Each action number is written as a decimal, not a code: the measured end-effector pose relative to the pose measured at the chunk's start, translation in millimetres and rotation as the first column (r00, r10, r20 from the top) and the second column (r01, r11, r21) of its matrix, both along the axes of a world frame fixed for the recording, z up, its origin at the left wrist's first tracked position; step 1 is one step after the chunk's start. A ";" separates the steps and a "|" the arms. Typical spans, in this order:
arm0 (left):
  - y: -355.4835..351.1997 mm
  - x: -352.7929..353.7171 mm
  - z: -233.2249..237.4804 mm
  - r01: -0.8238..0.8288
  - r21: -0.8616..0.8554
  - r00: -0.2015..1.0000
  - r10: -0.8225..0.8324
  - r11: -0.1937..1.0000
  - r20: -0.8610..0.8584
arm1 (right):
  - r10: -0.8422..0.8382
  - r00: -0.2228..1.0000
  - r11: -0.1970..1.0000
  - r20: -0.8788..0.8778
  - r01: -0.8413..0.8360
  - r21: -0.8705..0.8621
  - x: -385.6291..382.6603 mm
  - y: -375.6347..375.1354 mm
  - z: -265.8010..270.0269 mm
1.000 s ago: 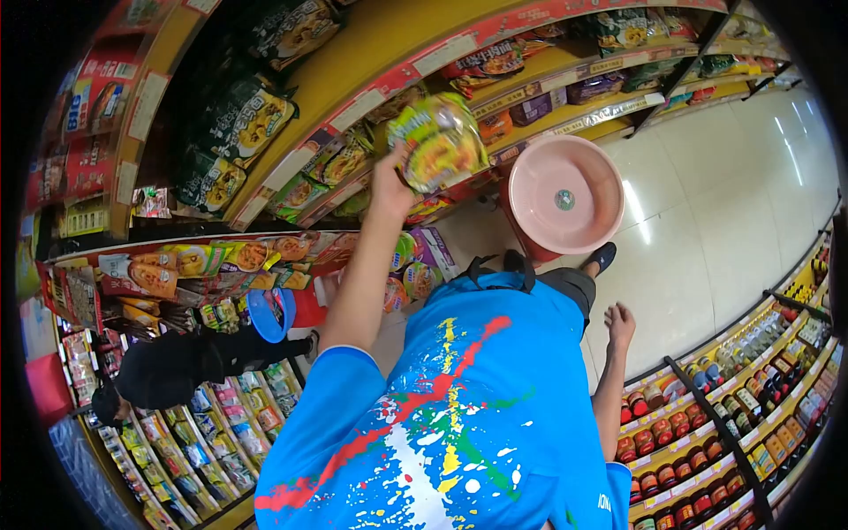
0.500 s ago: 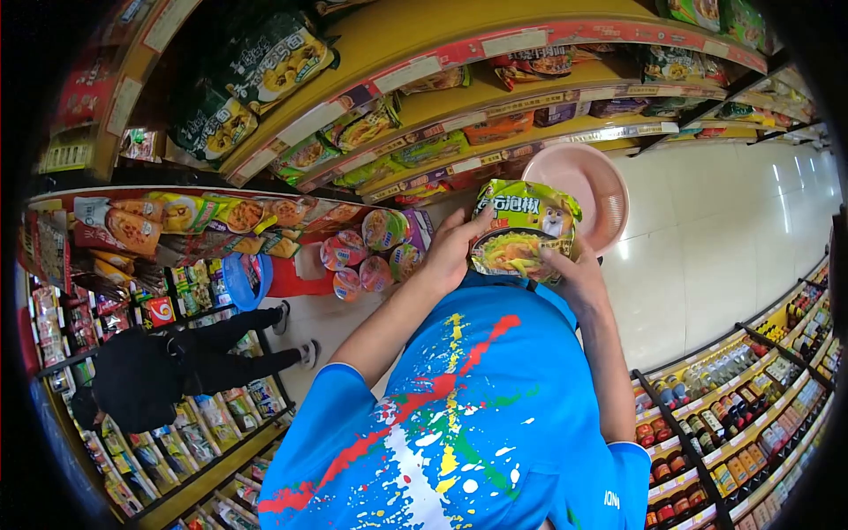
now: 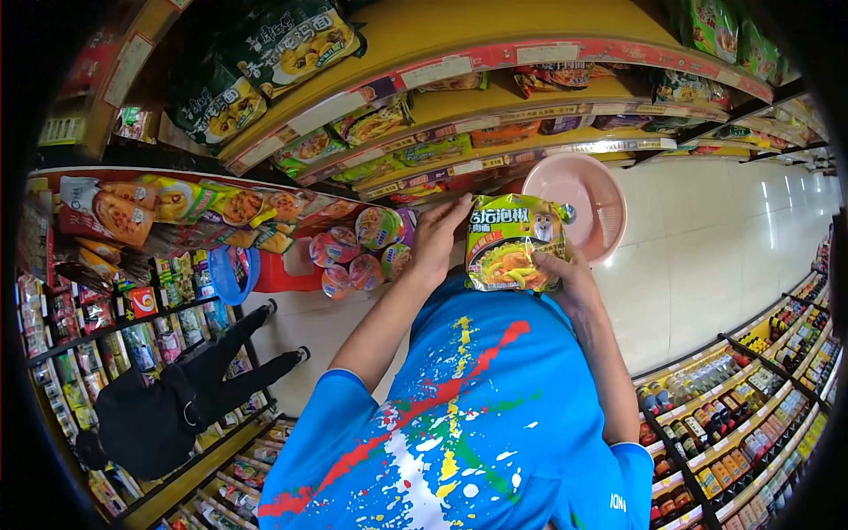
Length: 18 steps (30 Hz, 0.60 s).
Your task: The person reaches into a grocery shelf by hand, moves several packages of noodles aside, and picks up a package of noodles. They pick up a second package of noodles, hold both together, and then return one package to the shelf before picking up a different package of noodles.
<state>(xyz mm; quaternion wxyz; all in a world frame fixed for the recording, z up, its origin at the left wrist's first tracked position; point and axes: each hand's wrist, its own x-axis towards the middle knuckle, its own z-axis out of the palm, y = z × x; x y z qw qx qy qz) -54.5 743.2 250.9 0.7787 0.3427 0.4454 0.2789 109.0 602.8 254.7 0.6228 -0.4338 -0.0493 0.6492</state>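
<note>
A green noodle packet [image 3: 517, 243], with a bowl of noodles pictured on its front, is held up in front of my blue shirt. My right hand [image 3: 572, 276] grips its right edge, the thumb lying on the front. At the packet's left edge is my left hand [image 3: 439, 237], its fingers extended up along the side and closed on the edge. Just behind the packet is a pink plastic basin [image 3: 616, 208] on the floor beside the shelf.
Shelves of noodle packets [image 3: 380, 119] curve along the top. Cup noodles [image 3: 367, 272] stand at the left near a blue basket [image 3: 231, 281]. A person in black [image 3: 146, 420] is at the lower left. Bottle shelves [image 3: 715, 397] line the lower right.
The packet has shifted slightly left and down, and its front faces me more squarely. My left hand has moved left with its fingers straighter. The person in black appears lower.
</note>
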 end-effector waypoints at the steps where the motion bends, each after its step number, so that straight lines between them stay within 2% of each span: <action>1: -0.6 -0.2 0.3 -0.003 -0.002 1.000 0.003 1.000 0.003 | 0.001 1.000 1.000 -0.009 -0.001 -0.003 -0.6 0.8 0.5; 3: -3.9 1.8 4.3 0.051 0.374 0.965 0.051 0.926 -0.259 | 0.004 1.000 1.000 -0.012 -0.004 -0.009 -1.9 2.1 1.0; 4: -4.0 1.3 5.1 0.048 0.369 0.966 0.051 0.928 -0.253 | 0.006 1.000 1.000 -0.017 -0.006 -0.015 -2.9 2.4 0.5; 6: -3.8 -1.1 5.1 0.068 0.526 0.951 0.104 0.848 -0.290 | 0.004 1.000 0.999 -0.009 -0.005 -0.032 -4.0 2.5 3.3; 7: -3.2 -1.5 -2.8 0.018 0.548 0.961 0.137 0.836 -0.240 | 0.000 1.000 1.000 -0.026 -0.001 -0.024 -6.2 3.1 6.1; 9: 0.0 -7.0 -8.3 0.108 0.596 0.927 0.136 0.795 -0.350 | 0.000 0.999 1.000 -0.036 -0.001 -0.020 -5.8 3.4 5.9; 10: 1.6 -9.2 -8.6 0.103 0.591 0.928 0.137 0.800 -0.346 | 0.015 0.999 1.000 -0.045 -0.016 -0.004 -5.6 2.4 1.7; 12: 6.0 -11.8 -4.9 0.209 0.684 0.868 0.190 0.699 -0.459 | 0.035 0.998 0.999 -0.049 -0.035 0.007 -5.5 2.2 -2.1; 13: 9.1 -12.9 -3.3 0.203 0.682 0.869 0.191 0.703 -0.456 | 0.017 0.996 1.000 -0.089 -0.017 0.004 -5.9 2.7 -2.5; 15: 14.8 -13.4 0.8 0.236 0.740 0.829 0.267 0.630 -0.491 | 0.000 0.992 1.000 -0.125 0.000 -0.003 -6.1 2.9 -6.0; 17: 16.8 -10.8 3.7 0.228 0.713 0.842 0.233 0.663 -0.486 | 0.002 0.992 1.000 -0.123 0.001 0.020 -5.7 2.6 -11.5; 18: 17.9 -9.7 3.3 0.191 0.727 0.876 0.220 0.660 -0.430 | 0.003 0.993 1.000 -0.121 -0.001 0.018 -6.2 2.9 -10.4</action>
